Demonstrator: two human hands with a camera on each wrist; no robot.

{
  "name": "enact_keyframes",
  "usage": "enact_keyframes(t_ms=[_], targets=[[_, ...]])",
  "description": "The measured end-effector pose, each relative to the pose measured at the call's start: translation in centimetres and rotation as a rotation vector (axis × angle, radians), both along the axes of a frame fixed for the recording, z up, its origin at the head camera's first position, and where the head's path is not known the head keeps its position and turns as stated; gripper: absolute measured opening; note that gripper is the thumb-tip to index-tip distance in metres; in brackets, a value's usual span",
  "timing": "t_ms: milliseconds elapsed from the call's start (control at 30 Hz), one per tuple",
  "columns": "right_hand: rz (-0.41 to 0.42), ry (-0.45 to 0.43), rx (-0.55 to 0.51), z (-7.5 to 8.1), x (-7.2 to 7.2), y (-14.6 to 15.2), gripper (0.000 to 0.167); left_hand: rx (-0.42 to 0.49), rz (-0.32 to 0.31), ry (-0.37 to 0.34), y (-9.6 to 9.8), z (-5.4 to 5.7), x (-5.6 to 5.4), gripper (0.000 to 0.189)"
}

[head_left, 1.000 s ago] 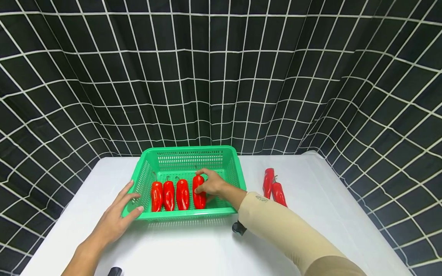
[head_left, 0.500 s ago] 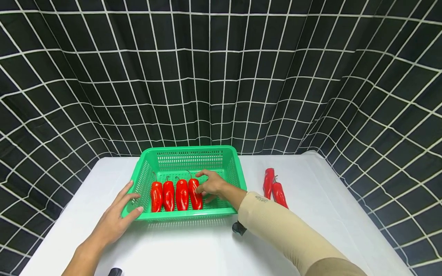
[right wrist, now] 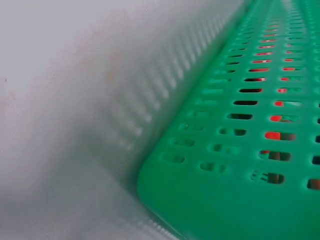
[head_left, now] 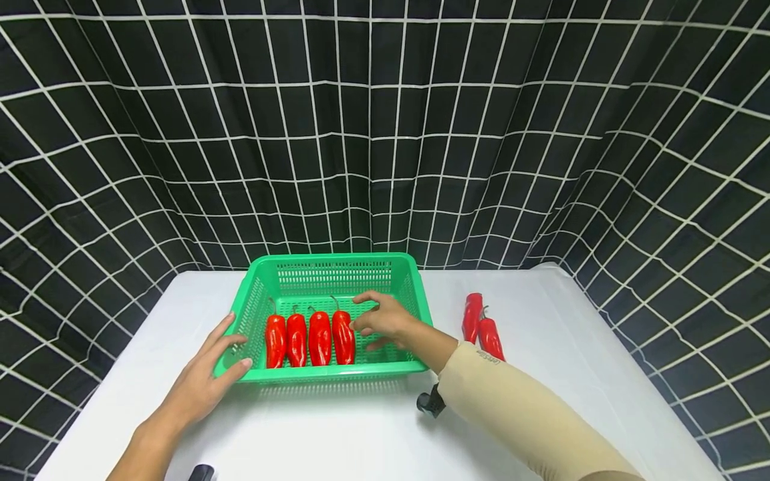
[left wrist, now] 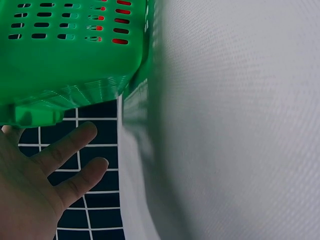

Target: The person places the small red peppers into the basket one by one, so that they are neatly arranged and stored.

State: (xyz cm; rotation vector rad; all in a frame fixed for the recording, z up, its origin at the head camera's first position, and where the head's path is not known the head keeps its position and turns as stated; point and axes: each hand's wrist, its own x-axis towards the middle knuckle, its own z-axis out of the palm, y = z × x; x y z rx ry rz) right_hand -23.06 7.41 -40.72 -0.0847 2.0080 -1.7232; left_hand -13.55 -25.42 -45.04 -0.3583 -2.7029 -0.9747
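Note:
Several red peppers (head_left: 320,339) lie side by side, stems to the back, in a green plastic basket (head_left: 325,374). My left hand (head_left: 195,384) rests at the basket's front left corner with fingers spread over the rim. In the left wrist view, two straight fingers of that hand hang free below the basket wall (left wrist: 60,80). My right hand (head_left: 388,321) hovers inside the basket, fingers loosely spread, just right of the rightmost pepper (head_left: 343,337); nothing is in it. The right wrist view shows the slotted basket side (right wrist: 220,190), with red through the slots; the hand is hidden there.
Two more red peppers (head_left: 490,339) lie on the white table (head_left: 559,347) right of the basket, close to my right forearm. A dark grid-patterned curtain (head_left: 385,147) surrounds the table's back and sides. Small black objects (head_left: 430,402) show near the sleeve and at the bottom edge.
My right hand shifted the rightmost pepper left beside the others, let go, and drew back slightly to the right. My left hand stayed at the basket's corner.

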Motion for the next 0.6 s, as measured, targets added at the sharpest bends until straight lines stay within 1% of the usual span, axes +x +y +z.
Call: enact_keyframes(t_ms=[167, 267, 433, 600], targets=[[-0.014, 0.006, -0.062, 0.6, 0.4, 0.8, 0.054, -0.001, 0.005, -0.001, 0.1, 0.1, 0.0, 0.033], [-0.018, 0.017, -0.088, 1.1, 0.7, 1.2, 0.053, 0.0, 0.005, 0.002, 0.0, 0.0, 0.0, 0.033], [-0.015, 0.037, -0.152, 2.2, 1.3, 1.9, 0.052, 0.004, 0.002, 0.004, 0.0, 0.0, 0.0, 0.032], [-0.01, 0.049, -0.186, 3.1, 2.0, 2.5, 0.051, 0.002, 0.005, 0.002, 0.1, 0.0, 0.1, 0.033]])
